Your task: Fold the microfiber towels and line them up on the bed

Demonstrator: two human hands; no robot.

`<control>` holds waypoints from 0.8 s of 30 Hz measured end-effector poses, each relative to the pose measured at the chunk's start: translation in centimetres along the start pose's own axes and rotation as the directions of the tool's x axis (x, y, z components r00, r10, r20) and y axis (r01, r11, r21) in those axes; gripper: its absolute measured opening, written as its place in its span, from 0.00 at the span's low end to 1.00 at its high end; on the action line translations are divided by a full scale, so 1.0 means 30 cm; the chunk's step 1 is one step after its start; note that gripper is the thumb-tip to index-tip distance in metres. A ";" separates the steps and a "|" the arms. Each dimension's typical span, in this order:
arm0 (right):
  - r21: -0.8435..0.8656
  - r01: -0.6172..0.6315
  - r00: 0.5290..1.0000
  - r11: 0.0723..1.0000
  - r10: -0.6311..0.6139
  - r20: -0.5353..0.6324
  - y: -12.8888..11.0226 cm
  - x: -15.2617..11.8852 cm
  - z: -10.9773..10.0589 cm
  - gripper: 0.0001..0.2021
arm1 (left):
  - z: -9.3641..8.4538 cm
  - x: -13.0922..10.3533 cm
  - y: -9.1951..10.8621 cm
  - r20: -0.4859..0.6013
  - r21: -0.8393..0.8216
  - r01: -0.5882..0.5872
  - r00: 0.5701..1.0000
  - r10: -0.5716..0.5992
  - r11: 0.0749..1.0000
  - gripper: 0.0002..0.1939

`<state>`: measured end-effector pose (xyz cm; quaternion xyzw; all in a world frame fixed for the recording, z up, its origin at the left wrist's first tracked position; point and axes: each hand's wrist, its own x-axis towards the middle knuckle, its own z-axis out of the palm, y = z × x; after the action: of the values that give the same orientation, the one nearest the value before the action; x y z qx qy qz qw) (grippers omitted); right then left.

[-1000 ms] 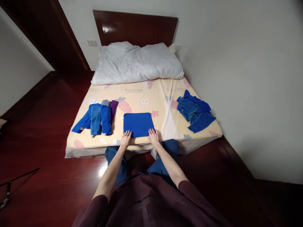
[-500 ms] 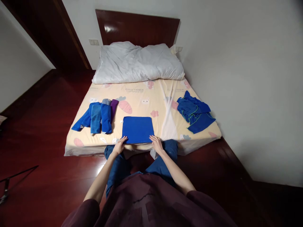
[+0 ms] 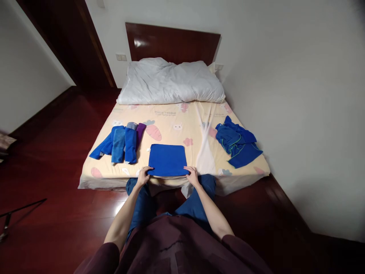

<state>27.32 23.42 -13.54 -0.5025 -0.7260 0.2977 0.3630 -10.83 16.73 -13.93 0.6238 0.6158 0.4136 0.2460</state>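
A blue towel lies as a flat, neat rectangle at the front edge of the bed, a small white tag at its left side. My left hand pinches its near left corner, and my right hand pinches the near right corner. Both hands are closed on the cloth, thumbs tucked under or against the edge. To the left are several rolled towels, among them a light blue roll, a darker blue roll and a purple roll. Crumpled blue cloths with green edging lie on the right.
The bed has a cream sheet printed with carrots and rabbits. A white quilt is bunched below the dark wooden headboard. A wall stands close on the right. A thin black stand lies low at the left on the red-brown floor.
My fingers have gone from lying on the towel's near corners to gripping them, and the near edge is slightly raised. The camera view has shifted a little.
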 end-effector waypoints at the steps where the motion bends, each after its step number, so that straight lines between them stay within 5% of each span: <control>1: 0.015 -0.021 1.000 1.000 0.021 -0.008 0.006 0.005 0.000 0.31 | -0.002 0.003 0.002 -0.027 0.004 -0.005 1.000 0.005 1.000 0.25; 6: 0.061 -0.085 0.996 0.995 0.087 -0.037 0.033 0.018 0.006 0.33 | -0.010 0.007 -0.012 -0.112 0.004 0.016 0.994 -0.015 1.000 0.15; 24: 0.153 -0.115 0.988 0.982 0.129 -0.086 0.065 0.012 0.024 0.27 | -0.013 0.002 0.011 -0.106 0.020 0.104 0.989 -0.101 0.994 0.16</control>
<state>27.63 24.34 -15.41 -0.5317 -0.6516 0.3478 0.4145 -10.96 16.68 -13.43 0.5720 0.6643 0.4246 0.2263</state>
